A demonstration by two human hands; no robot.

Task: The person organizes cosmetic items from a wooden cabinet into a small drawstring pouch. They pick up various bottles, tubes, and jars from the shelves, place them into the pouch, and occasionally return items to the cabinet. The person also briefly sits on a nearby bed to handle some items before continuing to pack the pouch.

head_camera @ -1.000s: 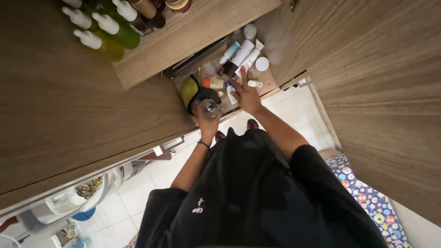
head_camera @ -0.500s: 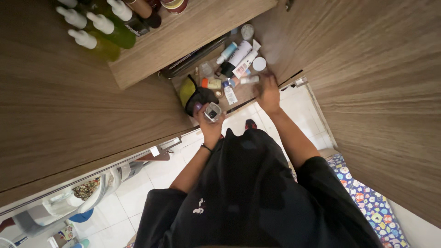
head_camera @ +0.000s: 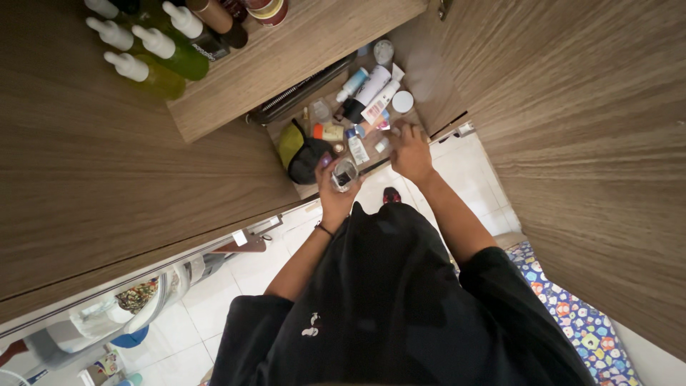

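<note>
Green bottles (head_camera: 161, 61) with white pump tops are standing on the wooden shelf (head_camera: 300, 50) at the upper left. A black and yellow pouch (head_camera: 304, 154) is lying at centre. A patterned blue mat (head_camera: 586, 322) is showing at the lower right, over white floor tiles (head_camera: 207, 300).

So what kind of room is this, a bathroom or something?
Probably a home bedroom or dressing corner: a wooden cabinet shelf crowded with cosmetic tubes, green dropper bottles above, and a white tiled floor.

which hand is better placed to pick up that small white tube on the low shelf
Right. The right hand hovers over the small white tube on the shelf, fingers apparently free. The left hand already holds a small clear bottle.
</note>
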